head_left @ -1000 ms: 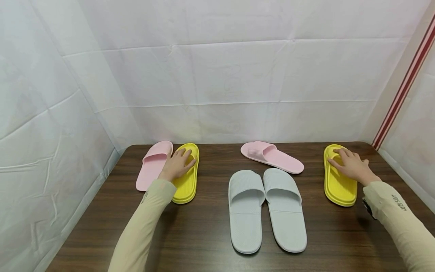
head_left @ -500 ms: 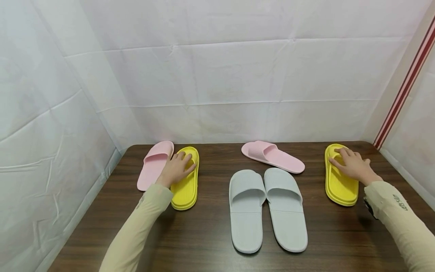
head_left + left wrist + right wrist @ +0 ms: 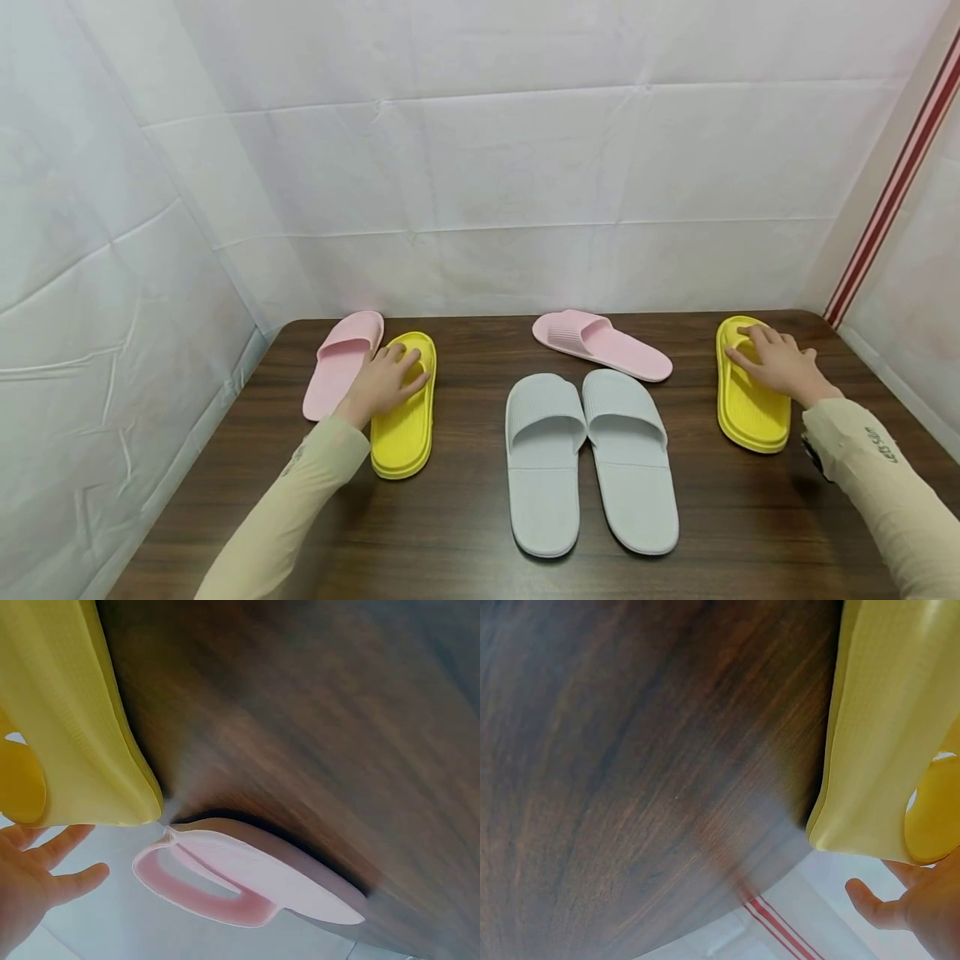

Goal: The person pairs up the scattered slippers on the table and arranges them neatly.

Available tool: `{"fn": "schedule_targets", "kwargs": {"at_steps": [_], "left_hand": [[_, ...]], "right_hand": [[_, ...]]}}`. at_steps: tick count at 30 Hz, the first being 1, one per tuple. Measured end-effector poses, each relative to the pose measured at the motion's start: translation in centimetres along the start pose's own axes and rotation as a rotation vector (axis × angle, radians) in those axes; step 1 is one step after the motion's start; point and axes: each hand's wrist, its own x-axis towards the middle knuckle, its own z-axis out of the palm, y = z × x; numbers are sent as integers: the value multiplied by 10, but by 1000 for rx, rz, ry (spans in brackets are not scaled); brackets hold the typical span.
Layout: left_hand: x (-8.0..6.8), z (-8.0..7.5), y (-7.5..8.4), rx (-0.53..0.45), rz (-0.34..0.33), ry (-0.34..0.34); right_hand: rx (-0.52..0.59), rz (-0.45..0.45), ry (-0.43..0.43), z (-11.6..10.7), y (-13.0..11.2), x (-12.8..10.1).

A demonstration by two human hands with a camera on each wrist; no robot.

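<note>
In the head view, a yellow slipper lies toe-away at the left, and my left hand holds it at the strap. My right hand grips the strap of a second yellow slipper near the table's right edge. Spread fingers show beside the yellow strap in the left wrist view. At the right wrist, one finger sticks out below its slipper. The fingertips on both straps are partly hidden. Close left of my left hand lies a pink slipper.
Two grey slippers lie side by side at the middle front of the brown table. Behind them, another pink slipper lies turned sideways. White cloth hangs behind and at both sides.
My left hand has drawn its yellow slipper toward me and slightly left, away from the table's back edge. My right hand and its slipper have stayed in place.
</note>
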Motion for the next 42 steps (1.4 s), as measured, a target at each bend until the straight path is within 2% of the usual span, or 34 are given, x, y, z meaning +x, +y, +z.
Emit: {"fn": "schedule_targets", "kwargs": {"at_steps": [19, 29, 42], "left_hand": [[-26, -5, 4, 24, 86, 67], [-40, -9, 12, 26, 123, 96], [-52, -10, 20, 42, 166, 129]], "right_hand": [[5, 0, 13, 1, -2, 0], [5, 0, 28, 2, -2, 1], [16, 11, 20, 3, 2, 2]]}}
